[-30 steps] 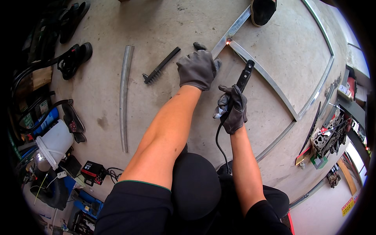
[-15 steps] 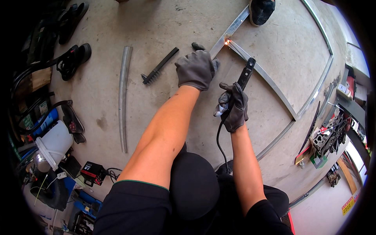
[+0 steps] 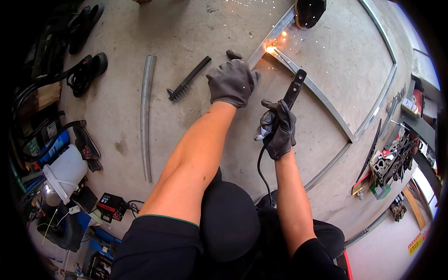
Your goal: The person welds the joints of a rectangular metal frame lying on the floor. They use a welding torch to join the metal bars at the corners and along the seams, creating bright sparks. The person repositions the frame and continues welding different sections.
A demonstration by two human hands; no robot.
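In a grey work glove, my left hand [image 3: 232, 83] is closed round the near end of a square metal tube [image 3: 279, 31]. My right hand [image 3: 281, 133], also gloved, grips a black welding electrode holder [image 3: 294, 91] with a cable trailing from its lower end. A thin welding rod [image 3: 284, 59] runs from the holder's tip to the joint where a second metal tube [image 3: 329, 105] meets the first. A bright arc [image 3: 270, 49] burns at that joint and throws sparks. A wire brush [image 3: 189, 79] lies on the floor left of my left hand.
A loose metal tube [image 3: 146, 119] lies farther left on the concrete. A dark shoe [image 3: 309, 13] stands at the tube's far end. More frame tubing [image 3: 373, 114] bends along the right. Sandals [image 3: 87, 74], a white bucket [image 3: 67, 170] and a red-black machine [image 3: 112, 206] crowd the left.
The glow at the joint has flared into a larger, brighter arc, and sparks now scatter around it. Both hands have stayed almost where they were.
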